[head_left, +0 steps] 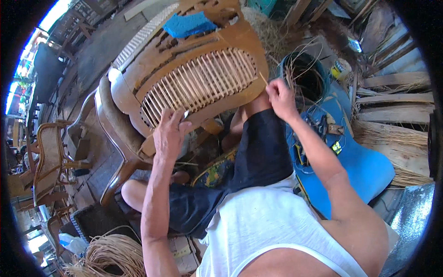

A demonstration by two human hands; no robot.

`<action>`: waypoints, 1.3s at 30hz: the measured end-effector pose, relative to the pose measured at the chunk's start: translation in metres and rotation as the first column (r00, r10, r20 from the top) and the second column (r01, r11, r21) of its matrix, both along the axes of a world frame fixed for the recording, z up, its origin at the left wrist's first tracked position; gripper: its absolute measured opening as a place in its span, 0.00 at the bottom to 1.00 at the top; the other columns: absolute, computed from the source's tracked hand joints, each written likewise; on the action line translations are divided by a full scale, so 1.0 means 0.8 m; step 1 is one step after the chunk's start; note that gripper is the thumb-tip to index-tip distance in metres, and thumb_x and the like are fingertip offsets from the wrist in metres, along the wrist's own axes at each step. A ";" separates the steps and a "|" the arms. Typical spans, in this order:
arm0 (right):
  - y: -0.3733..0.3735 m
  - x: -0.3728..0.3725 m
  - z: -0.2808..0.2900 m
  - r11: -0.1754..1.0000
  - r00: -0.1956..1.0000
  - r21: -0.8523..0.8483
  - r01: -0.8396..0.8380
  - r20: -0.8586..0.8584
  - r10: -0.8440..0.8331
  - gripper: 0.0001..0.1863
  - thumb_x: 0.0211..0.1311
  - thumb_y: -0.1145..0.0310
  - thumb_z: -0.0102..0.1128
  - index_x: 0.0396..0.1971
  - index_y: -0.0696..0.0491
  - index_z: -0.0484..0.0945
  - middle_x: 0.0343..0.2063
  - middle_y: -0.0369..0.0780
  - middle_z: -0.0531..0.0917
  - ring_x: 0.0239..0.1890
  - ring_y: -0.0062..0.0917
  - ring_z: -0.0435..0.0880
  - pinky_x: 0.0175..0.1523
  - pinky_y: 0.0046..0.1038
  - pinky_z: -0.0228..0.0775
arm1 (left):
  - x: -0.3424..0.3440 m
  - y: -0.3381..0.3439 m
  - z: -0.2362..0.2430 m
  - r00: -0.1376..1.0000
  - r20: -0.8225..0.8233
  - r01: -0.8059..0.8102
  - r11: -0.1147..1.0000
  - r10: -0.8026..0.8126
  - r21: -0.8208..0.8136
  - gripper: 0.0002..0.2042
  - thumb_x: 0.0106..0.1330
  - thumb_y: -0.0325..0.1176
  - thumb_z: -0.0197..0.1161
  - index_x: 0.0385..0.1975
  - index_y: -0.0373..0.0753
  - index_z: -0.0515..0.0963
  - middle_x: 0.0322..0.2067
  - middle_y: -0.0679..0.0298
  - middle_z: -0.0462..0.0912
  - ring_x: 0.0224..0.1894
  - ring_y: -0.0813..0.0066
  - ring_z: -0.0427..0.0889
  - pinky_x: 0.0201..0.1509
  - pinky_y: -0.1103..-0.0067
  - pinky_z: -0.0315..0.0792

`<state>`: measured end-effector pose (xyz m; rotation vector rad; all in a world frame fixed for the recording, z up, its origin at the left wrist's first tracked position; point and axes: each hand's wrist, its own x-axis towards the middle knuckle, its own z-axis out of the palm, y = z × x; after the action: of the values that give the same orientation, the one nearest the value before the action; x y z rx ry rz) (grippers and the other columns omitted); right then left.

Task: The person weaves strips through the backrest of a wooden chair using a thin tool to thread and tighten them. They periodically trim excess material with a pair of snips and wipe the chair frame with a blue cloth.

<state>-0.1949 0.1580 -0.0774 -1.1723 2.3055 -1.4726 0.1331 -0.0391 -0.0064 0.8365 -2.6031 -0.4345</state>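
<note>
A carved wooden chair frame (pixel 210 108) leans in front of me, its oval opening strung with closely spaced strips of pale cane (pixel 207 74). At the opening's lower left end rests my left hand (pixel 170 131), fingers bent over the frame's edge. A small whitish piece (pixel 186 113), its kind unclear, shows between that thumb and forefinger. Just off the oval's right end, my right hand (pixel 280 98) pinches a thin cane strand (pixel 263 79). Part of the strand is lost inside the fingers. A crumpled blue cloth or foam piece (pixel 188 25) lies on the carved upper part.
Under the frame's left side stands a chair with a padded arm (pixel 115 108). To my right are a dark bucket (pixel 307 76) with loose strands, a blue seat (pixel 364 171) bearing tools and wires, and stacked wood. A cane coil (pixel 115 254) sits lower left.
</note>
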 end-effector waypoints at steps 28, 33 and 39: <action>-0.193 0.111 0.391 0.765 0.411 0.232 -0.600 -0.731 0.544 0.07 0.68 0.67 0.65 0.37 0.56 0.83 0.36 0.42 0.85 0.42 0.35 0.85 0.51 0.36 0.77 | 0.064 0.079 -0.073 0.912 -0.322 -0.109 0.907 0.255 0.408 0.15 0.74 0.39 0.60 0.31 0.32 0.79 0.31 0.45 0.84 0.38 0.41 0.83 0.42 0.57 0.76; -0.194 0.152 0.404 0.791 0.456 0.247 -0.560 -0.705 0.543 0.10 0.73 0.64 0.58 0.40 0.55 0.83 0.33 0.46 0.87 0.38 0.35 0.88 0.48 0.40 0.81 | 0.071 0.085 -0.060 0.903 -0.298 -0.149 0.876 0.310 0.458 0.19 0.71 0.42 0.64 0.26 0.31 0.76 0.26 0.42 0.81 0.32 0.38 0.82 0.38 0.57 0.73; -0.197 0.025 0.411 0.932 0.879 -0.243 -0.270 -0.457 0.135 0.09 0.70 0.63 0.64 0.37 0.53 0.82 0.29 0.38 0.88 0.31 0.26 0.86 0.38 0.30 0.77 | 0.066 0.095 -0.069 0.891 -0.393 -0.097 0.941 0.227 0.323 0.18 0.69 0.40 0.65 0.23 0.32 0.75 0.24 0.44 0.80 0.30 0.39 0.80 0.36 0.58 0.73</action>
<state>-0.1749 0.0001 0.2513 -1.9462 2.1528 -1.6559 0.1858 0.0371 -0.0616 0.9267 -2.0731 -0.8683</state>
